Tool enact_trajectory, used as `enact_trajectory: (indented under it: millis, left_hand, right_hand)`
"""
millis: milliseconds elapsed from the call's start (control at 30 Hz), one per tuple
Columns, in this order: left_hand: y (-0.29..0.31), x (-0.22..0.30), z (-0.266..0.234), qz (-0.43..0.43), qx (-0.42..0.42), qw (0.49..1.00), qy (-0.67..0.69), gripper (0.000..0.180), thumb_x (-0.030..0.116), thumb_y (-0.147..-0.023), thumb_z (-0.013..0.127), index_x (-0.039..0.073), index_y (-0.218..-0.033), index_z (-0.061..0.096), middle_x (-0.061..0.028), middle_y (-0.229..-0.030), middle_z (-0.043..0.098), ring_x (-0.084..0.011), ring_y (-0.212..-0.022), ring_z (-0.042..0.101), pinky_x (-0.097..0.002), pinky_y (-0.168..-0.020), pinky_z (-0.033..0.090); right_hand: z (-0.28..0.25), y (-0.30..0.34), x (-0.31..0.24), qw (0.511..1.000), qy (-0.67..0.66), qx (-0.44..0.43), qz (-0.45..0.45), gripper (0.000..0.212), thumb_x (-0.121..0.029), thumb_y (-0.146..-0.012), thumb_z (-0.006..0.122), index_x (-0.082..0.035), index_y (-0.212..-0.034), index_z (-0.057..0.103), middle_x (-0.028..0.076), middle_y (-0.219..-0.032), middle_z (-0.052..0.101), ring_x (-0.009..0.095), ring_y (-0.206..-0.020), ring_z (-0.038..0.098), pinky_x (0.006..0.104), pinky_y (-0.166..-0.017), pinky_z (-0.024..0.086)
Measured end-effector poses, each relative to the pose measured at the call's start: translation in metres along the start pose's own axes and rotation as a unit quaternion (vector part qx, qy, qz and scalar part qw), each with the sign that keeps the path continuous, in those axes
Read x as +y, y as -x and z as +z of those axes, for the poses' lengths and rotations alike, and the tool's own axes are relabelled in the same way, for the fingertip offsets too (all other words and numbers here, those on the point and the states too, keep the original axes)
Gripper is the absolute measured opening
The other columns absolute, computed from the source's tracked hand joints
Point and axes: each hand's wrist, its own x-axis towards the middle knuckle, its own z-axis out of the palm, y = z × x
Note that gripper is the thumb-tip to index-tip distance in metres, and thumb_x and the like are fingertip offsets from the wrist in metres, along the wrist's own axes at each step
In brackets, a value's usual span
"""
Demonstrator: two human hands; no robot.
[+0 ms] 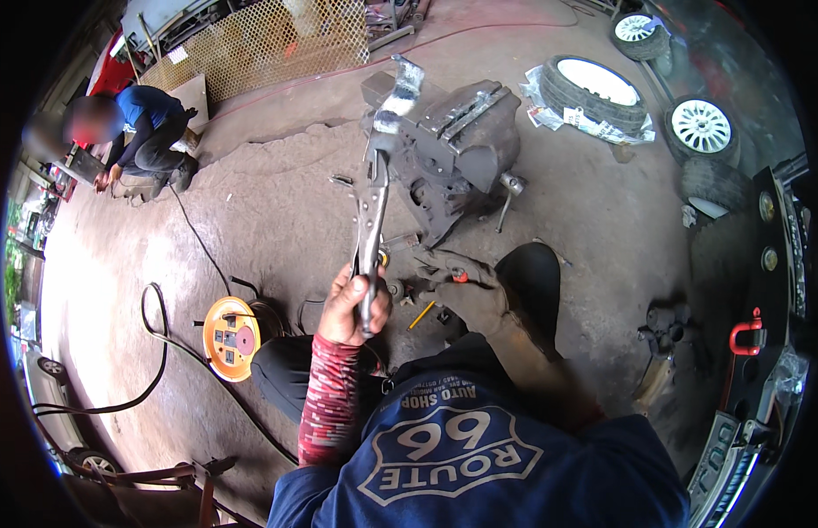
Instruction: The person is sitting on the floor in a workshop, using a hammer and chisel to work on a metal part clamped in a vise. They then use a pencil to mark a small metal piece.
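My left hand [346, 308], in a red patterned sleeve, is closed around the handles of locking pliers [371, 216] held upright. Clamped in their jaws is a bent metal strip [398, 101], shiny in places. Behind it on the floor stands a large dark bench vise [453, 145] with a sliding handle. My right forearm wears a long brown glove [506, 321]; its hand end is low over the floor near a small red-orange piece [460, 275]. The fingers of my right hand blend with the dark things there, so their grip is unclear. A yellow stick [421, 315] lies between my knees.
An orange cable reel [231, 339] with a black cord stands by my left knee. Wheels with tyres [594, 92] lie at the far right. A vehicle bumper with a red shackle [745, 333] is at right. Another person [149, 128] crouches far left near mesh [277, 48].
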Motion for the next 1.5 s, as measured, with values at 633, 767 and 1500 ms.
enact_trajectory:
  millis: [633,767,1500]
  left_hand:
    - [0.027,-0.016,0.014,0.301,0.217,0.72,-0.587,0.039,0.013,-0.084,0.06,-0.006,-0.117,0.058,-0.0109,-0.097,0.056,-0.0189,-0.086,0.055,-0.0304,-0.082,0.045]
    - [0.027,-0.02,0.009,0.303,0.201,0.746,-0.558,0.041,0.016,-0.087,0.06,-0.006,-0.121,0.054,-0.0102,-0.104,0.055,-0.0171,-0.095,0.052,-0.0294,-0.087,0.043]
    - [0.015,-0.057,0.028,0.166,0.122,0.782,-0.588,0.053,0.011,-0.082,0.075,-0.005,-0.125,0.048,-0.0224,-0.114,0.048,-0.0386,-0.105,0.05,-0.0427,-0.096,0.043]
  right_hand:
    - [0.061,-0.023,-0.021,0.571,0.76,-0.042,-0.307,0.006,-0.007,-0.086,0.061,-0.01,-0.091,0.059,0.001,-0.086,0.055,0.011,-0.081,0.058,0.0258,-0.066,0.05]
    - [0.07,-0.005,-0.04,0.272,0.896,-0.036,-0.351,0.007,-0.006,-0.094,0.054,-0.009,-0.099,0.059,0.0,-0.089,0.055,0.009,-0.082,0.057,0.0219,-0.072,0.052]
    - [0.059,-0.037,-0.077,0.798,0.57,0.013,-0.195,0.024,-0.03,-0.081,0.068,-0.014,-0.099,0.068,0.012,-0.088,0.069,0.035,-0.082,0.068,0.0424,-0.07,0.056]
